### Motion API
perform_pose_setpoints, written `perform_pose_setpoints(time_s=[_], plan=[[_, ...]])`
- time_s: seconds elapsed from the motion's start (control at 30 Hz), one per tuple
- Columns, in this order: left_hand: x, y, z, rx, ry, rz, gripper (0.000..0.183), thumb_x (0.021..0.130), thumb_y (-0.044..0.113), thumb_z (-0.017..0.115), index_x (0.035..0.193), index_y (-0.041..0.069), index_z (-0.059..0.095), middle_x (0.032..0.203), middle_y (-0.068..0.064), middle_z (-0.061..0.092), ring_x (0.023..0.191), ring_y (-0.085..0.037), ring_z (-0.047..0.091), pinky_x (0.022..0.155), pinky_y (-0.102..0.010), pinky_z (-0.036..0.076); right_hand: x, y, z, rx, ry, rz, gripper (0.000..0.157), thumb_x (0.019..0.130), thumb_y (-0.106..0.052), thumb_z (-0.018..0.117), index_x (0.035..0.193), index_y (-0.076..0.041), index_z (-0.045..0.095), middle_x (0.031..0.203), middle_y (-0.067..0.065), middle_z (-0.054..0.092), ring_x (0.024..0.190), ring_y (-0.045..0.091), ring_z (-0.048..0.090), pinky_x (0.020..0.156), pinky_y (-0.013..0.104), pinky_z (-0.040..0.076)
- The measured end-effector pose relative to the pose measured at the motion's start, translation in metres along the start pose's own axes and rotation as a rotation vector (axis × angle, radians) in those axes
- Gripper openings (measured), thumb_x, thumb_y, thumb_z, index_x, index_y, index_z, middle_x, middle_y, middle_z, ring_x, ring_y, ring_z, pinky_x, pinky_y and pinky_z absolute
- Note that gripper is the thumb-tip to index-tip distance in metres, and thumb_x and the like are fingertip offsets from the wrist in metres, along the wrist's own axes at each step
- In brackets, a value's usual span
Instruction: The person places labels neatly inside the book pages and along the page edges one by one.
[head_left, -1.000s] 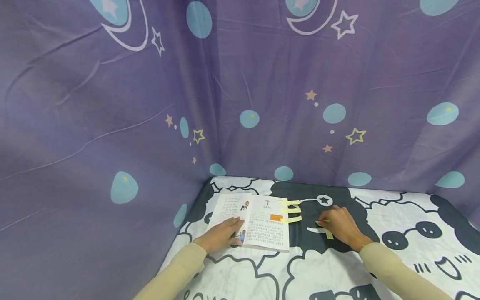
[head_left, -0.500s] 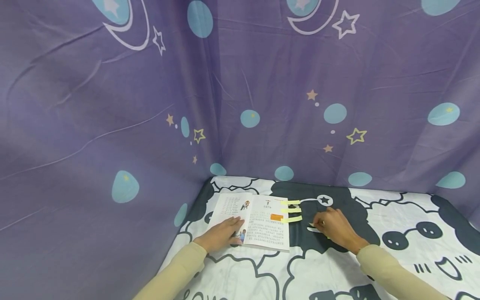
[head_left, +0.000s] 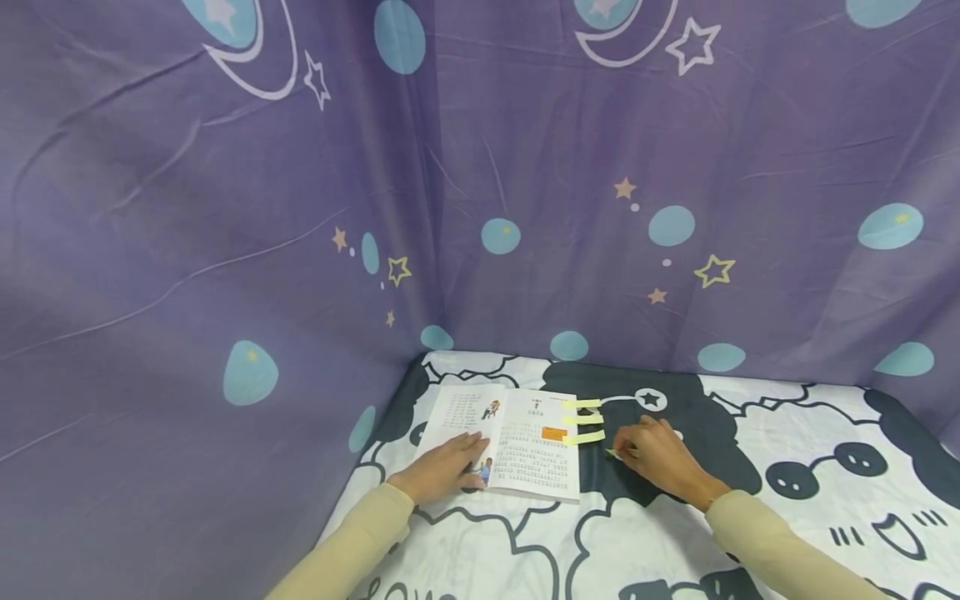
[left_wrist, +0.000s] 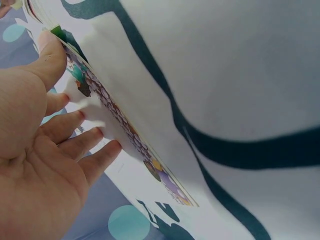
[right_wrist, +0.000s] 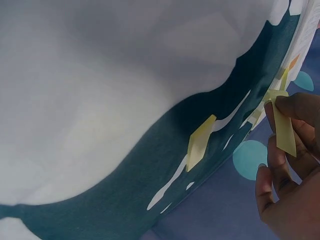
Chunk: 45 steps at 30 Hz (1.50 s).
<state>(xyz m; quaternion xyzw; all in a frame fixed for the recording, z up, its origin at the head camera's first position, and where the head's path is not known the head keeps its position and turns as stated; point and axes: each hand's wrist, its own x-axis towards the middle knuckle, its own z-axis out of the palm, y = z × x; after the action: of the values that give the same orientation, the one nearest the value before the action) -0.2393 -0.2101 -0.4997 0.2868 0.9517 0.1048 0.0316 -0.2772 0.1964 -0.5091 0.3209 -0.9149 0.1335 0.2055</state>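
Note:
An open book (head_left: 528,462) lies on the patterned cloth, its right page edge bearing three yellow sticky tabs (head_left: 582,420) that stick out to the right. My left hand (head_left: 442,468) rests with spread fingers on the left page, near the lower spine; the left wrist view shows the thumb by the page's bottom edge. Just right of the book, my right hand (head_left: 656,450) pinches a yellow sticky note strip (right_wrist: 284,131) between thumb and index finger. A small pad of yellow sticky notes (right_wrist: 201,143) lies on the dark part of the cloth, hidden behind the right hand in the head view.
White cloth with dark cartoon sheep (head_left: 795,479) covers the surface under the book. A purple curtain (head_left: 570,167) with stars and moons hangs along the back and left side.
My right hand has moved left from the sticky note pad toward the book's right edge, carrying the yellow strip. The left hand stays in place on the page.

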Motion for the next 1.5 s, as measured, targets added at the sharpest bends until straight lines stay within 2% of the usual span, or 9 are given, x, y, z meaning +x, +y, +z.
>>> perform_pose_setpoints(time_s=[0.37,0.6,0.8,1.13,1.5], plan=[[0.000,-0.002,0.003,0.003,-0.003,0.001,0.076,0.096,0.046,0.065,0.156,0.004,0.042,0.161,-0.018,0.039,0.149,-0.037,0.035,0.121,-0.050,0.032,0.006,-0.014,0.002,0.034,0.011,-0.045,0.019,0.078,-0.007,0.088,0.082,-0.022,0.077,0.081,-0.016,0.071,0.073,0.006,0.044,0.065,0.028,0.034],[0.000,-0.001,-0.002,0.038,-0.008,0.014,0.076,0.097,0.045,0.064,0.156,0.003,0.043,0.160,-0.021,0.040,0.148,-0.037,0.037,0.120,-0.049,0.034,0.012,-0.023,0.008,0.032,0.019,-0.044,0.019,0.079,-0.008,0.088,0.082,-0.023,0.076,0.082,-0.016,0.070,0.073,0.006,0.043,0.066,0.028,0.035],[0.000,-0.001,-0.003,0.029,-0.010,0.014,0.076,0.097,0.045,0.064,0.156,0.003,0.042,0.160,-0.020,0.039,0.148,-0.038,0.036,0.121,-0.049,0.033,0.015,-0.032,0.013,0.049,0.014,-0.058,0.019,0.080,-0.008,0.088,0.084,-0.022,0.075,0.083,-0.016,0.069,0.075,0.006,0.045,0.067,0.029,0.036],[0.001,-0.002,-0.002,0.035,-0.017,0.008,0.076,0.098,0.046,0.063,0.157,0.004,0.041,0.161,-0.019,0.038,0.149,-0.036,0.035,0.121,-0.048,0.033,0.022,-0.039,0.023,0.042,0.082,-0.145,0.019,0.079,-0.009,0.089,0.083,-0.023,0.076,0.084,-0.014,0.072,0.075,0.007,0.043,0.066,0.026,0.033],[0.001,0.000,-0.002,0.026,-0.022,0.003,0.076,0.098,0.046,0.062,0.158,0.005,0.040,0.162,-0.018,0.037,0.150,-0.036,0.034,0.122,-0.048,0.031,0.026,-0.045,0.028,0.048,0.068,-0.209,0.020,0.077,-0.011,0.091,0.084,-0.023,0.077,0.086,-0.015,0.073,0.077,0.008,0.042,0.068,0.028,0.032]])
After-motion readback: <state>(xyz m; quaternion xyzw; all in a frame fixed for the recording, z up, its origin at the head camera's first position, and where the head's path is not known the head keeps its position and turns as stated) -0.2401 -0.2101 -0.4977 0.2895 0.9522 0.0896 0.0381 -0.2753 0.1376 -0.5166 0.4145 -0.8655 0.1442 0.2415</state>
